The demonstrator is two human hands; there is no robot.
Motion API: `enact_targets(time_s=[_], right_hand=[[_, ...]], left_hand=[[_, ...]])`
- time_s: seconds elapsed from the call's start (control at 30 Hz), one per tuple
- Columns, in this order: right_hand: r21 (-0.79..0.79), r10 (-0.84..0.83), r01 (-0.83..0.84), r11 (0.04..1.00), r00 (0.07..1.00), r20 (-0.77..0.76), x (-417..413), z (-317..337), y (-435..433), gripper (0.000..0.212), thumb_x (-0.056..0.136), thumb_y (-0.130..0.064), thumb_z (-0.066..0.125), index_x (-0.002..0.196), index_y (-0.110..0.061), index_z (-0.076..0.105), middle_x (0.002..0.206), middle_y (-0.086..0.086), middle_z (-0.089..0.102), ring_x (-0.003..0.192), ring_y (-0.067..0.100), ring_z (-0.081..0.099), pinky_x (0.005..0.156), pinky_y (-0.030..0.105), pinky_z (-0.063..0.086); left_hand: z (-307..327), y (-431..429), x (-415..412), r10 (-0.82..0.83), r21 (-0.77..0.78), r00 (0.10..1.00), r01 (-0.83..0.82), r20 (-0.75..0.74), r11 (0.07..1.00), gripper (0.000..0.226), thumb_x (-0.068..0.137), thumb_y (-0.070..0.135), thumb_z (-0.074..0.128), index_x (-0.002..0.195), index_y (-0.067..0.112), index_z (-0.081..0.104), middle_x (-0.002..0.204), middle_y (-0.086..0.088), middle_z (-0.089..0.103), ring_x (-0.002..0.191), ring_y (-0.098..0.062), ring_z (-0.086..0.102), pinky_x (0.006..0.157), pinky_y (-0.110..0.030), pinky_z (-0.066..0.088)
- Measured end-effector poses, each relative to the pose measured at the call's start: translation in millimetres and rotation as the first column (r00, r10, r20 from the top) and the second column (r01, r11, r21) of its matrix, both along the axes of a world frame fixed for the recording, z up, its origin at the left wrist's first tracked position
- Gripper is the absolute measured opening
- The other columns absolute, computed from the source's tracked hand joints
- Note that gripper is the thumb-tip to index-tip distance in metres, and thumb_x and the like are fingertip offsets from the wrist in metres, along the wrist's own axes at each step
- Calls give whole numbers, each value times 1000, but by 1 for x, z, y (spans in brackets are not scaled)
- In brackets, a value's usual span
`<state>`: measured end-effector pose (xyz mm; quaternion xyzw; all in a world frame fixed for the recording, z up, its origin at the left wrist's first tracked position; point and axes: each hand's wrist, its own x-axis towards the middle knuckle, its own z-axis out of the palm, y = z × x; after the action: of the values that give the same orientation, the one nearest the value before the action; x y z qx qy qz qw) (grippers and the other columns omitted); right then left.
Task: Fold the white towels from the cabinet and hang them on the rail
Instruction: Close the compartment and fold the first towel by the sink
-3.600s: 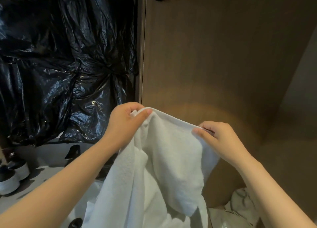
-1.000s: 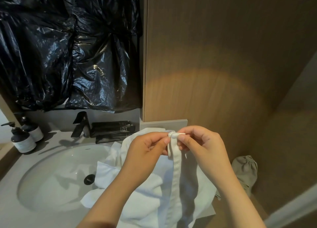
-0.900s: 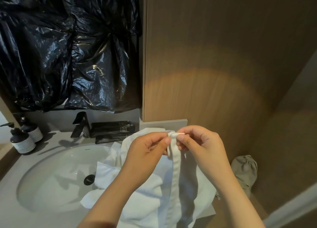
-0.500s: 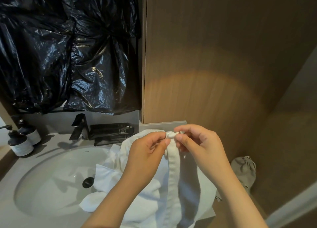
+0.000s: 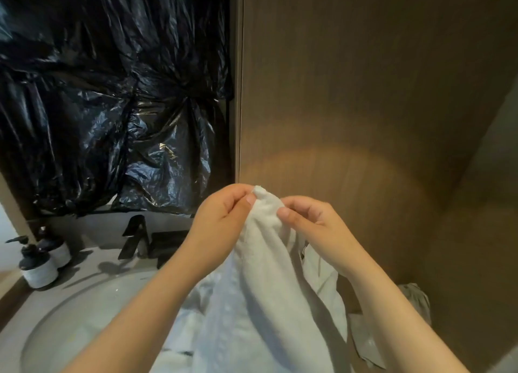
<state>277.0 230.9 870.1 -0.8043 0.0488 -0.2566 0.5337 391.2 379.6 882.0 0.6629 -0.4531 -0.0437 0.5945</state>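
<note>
Above the right side of the round, smooth white basin (image 5: 70, 316), both hands held up a white towel (image 5: 269, 274) of soft, nubbly terry. The left hand (image 5: 224, 218) pinched its topmost corner between thumb and curled forefinger, the other fingers folded in. The right hand (image 5: 311, 221), touching the same bunched peak from the other side, gripped the cloth with thumb and bent fingers. From that peak the towel fell in a thick, rounded roll and spread into loose folds over the basin's right edge; whether its lower end lay inside the bowl could not be told.

Behind the basin stood an angular matte black tap (image 5: 134, 238) and, beside it, a flat black box (image 5: 168, 241). To the basin's left sat two squat round pump bottles (image 5: 37, 266), dark above and white below, their contents hidden. Crinkled, glossy black plastic sheeting (image 5: 112, 106) hung above the basin. Right of it rose a brown wood-grain panel (image 5: 364, 92), with a crumpled grey cloth (image 5: 417, 302) low at its foot.
</note>
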Motion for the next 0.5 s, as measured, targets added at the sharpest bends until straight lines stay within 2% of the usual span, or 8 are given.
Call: enact_targets(time_s=[0.07,0.13,0.2,0.3,0.4,0.5], right_hand=[[-14,-5,5,1000,1000,14,5,7,1,21,95,-33,57,81,-28,72,72,-11,64,66,3,58,59,12,44],[-54,-43,44,998,999,11,12,13,0,27,95,-41,55,73,-29,67,68,-11,58,64,5,53,57,15,41],[-90,-82,83,992,997,11,18,17,-2,23,95,-42,57,82,-26,67,77,-7,64,70,12,58,60,21,46],[-130,-110,115,985,993,40,23,18,-6,9,93,-36,61,92,-30,68,89,-8,71,83,16,67,72,31,56],[-205,-145,144,968,989,11,24,9,-10,5,91,-37,62,92,-38,67,90,-15,71,83,8,68,75,31,59],[-221,-169,153,963,984,-54,24,-5,-14,6,91,-38,63,90,-35,68,87,-14,70,81,10,68,74,38,59]], left_hand=[[14,-2,10,33,31,998,-34,61,999,22,99,15,48,101,19,70,89,8,68,77,4,59,66,-5,42],[27,-4,19,89,45,986,-96,143,994,21,99,16,48,102,19,69,93,10,67,82,5,59,67,-1,40],[40,-6,27,141,36,969,-151,206,988,21,99,17,48,101,22,68,95,13,66,85,7,58,68,3,37],[56,-8,37,209,27,939,-225,273,974,21,100,18,46,100,24,67,94,14,64,85,6,56,65,0,36],[65,-8,45,262,4,915,-276,306,961,22,100,20,45,102,21,67,93,12,63,83,4,55,64,1,36],[69,-9,50,277,-14,903,-289,329,957,22,100,20,45,102,20,67,91,13,62,81,6,54,63,6,34]])
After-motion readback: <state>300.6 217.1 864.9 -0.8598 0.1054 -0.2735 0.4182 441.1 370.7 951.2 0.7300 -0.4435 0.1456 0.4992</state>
